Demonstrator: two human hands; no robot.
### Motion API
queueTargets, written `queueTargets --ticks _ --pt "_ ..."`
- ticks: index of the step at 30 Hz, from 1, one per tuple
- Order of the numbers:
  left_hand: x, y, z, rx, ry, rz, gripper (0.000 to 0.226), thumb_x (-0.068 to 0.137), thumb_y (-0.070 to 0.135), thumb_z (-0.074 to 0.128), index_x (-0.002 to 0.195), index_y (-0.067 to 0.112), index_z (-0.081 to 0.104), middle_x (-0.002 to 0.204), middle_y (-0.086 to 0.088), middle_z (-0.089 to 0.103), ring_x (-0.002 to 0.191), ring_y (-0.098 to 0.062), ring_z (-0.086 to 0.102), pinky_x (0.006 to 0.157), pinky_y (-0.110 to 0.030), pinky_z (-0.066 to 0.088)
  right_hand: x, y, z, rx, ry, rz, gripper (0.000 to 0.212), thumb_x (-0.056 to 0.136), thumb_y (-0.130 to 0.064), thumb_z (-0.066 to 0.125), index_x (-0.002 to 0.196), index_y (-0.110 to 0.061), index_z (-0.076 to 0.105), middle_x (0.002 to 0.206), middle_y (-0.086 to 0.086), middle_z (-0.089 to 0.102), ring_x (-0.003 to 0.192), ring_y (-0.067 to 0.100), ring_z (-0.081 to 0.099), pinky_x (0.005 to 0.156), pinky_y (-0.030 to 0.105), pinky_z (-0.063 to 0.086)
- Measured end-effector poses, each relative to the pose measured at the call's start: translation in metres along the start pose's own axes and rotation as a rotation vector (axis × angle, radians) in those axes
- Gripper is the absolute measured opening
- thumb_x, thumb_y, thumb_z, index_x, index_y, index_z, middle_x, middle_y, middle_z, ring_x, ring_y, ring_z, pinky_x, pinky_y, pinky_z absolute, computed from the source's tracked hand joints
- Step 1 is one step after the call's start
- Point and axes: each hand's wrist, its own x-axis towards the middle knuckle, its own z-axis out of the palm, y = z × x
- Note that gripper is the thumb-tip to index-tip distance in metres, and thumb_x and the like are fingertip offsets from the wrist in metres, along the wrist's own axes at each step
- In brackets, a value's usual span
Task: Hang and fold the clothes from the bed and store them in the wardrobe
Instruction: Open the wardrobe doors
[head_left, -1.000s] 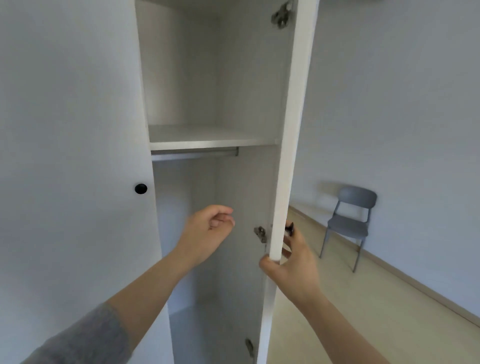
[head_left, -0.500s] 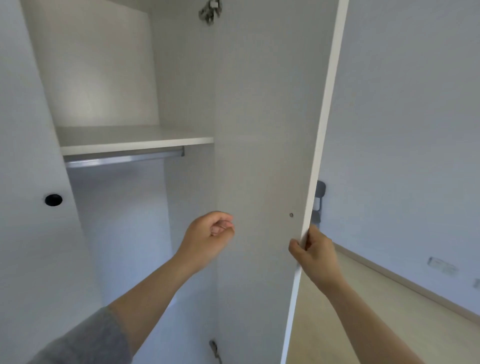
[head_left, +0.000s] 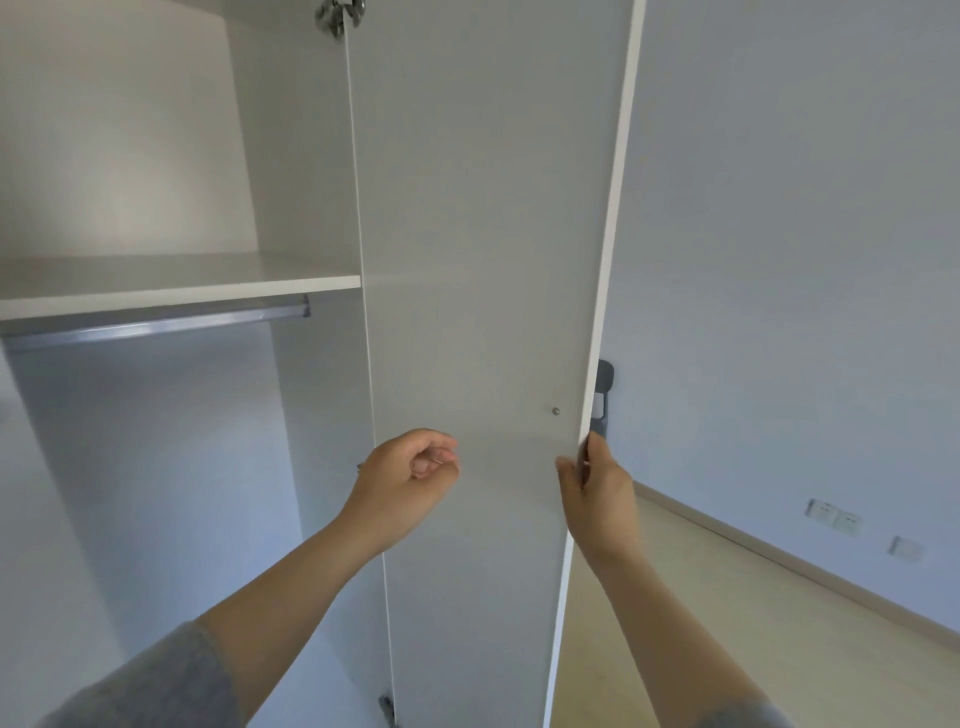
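Observation:
The white wardrobe stands open in front of me, with a shelf (head_left: 176, 288) across it and a metal hanging rail (head_left: 156, 326) just beneath. Its right door (head_left: 483, 260) is swung wide and shows its inner face. My right hand (head_left: 597, 488) grips the door's free edge, thumb on the inside. In front of the door's inner face my left hand (head_left: 410, 478) hovers in a loose fist and holds nothing. No clothes or bed are in view.
A grey chair (head_left: 602, 389) peeks out behind the door's edge. To the right are a pale wooden floor (head_left: 753, 623), a plain wall and wall sockets (head_left: 831, 514). Door hinges show at the top (head_left: 337, 15) and bottom (head_left: 387, 709).
The right door has swung further open under my right hand, from nearly edge-on to showing its inner face. More shelf and rail are exposed, and the chair is now mostly hidden.

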Motion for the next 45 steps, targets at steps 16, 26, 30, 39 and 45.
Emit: queueTargets --ticks 16,26,30,39,45 --pt "-0.014 -0.043 -0.062 -0.003 0.122 -0.024 0.018 0.086 0.014 0.067 0.100 0.026 0.068 0.093 0.008 0.072 0.085 0.000 0.066 0.073 -0.009 0.047 -0.028 -0.066 0.061 0.153 -0.189 -0.228 0.018 0.091 -0.016 0.063 0.107 -0.022 0.063 0.092 -0.012 0.064 0.085 0.004 0.061 0.077 0.020 0.052" --pt "-0.022 -0.098 -0.213 0.208 0.498 -0.056 0.019 0.086 0.015 0.068 0.100 0.027 0.064 0.095 0.014 0.067 0.081 0.007 0.060 0.066 -0.001 0.040 -0.038 -0.154 0.191 0.257 -0.421 -0.303 0.017 0.094 -0.023 0.056 0.111 -0.026 0.061 0.090 -0.013 0.064 0.085 0.003 0.062 0.076 0.021 0.053" --pt "-0.030 -0.117 -0.258 0.280 0.622 -0.139 0.027 0.087 0.021 0.067 0.112 0.028 0.059 0.112 0.011 0.058 0.089 0.000 0.059 0.071 -0.009 0.040 -0.040 -0.179 0.233 0.312 -0.527 -0.354 0.017 0.094 -0.023 0.056 0.111 -0.027 0.060 0.090 -0.013 0.064 0.084 0.002 0.062 0.074 0.019 0.051" --pt "-0.029 -0.129 -0.299 0.455 0.894 -0.183 0.031 0.083 0.016 0.068 0.108 0.023 0.052 0.105 0.003 0.053 0.087 -0.012 0.058 0.074 -0.024 0.045 -0.008 -0.202 0.313 0.481 -0.722 -0.443 0.018 0.095 -0.023 0.055 0.112 -0.027 0.060 0.093 -0.014 0.064 0.087 0.005 0.063 0.076 0.022 0.053" --pt "-0.013 -0.122 -0.300 0.468 1.012 -0.219 0.020 0.083 0.014 0.065 0.098 0.025 0.057 0.103 0.004 0.060 0.086 -0.007 0.061 0.074 -0.023 0.049 0.023 -0.211 0.348 0.602 -0.846 -0.523 0.017 0.095 -0.021 0.056 0.111 -0.027 0.060 0.093 -0.012 0.065 0.088 0.004 0.062 0.073 0.014 0.050"
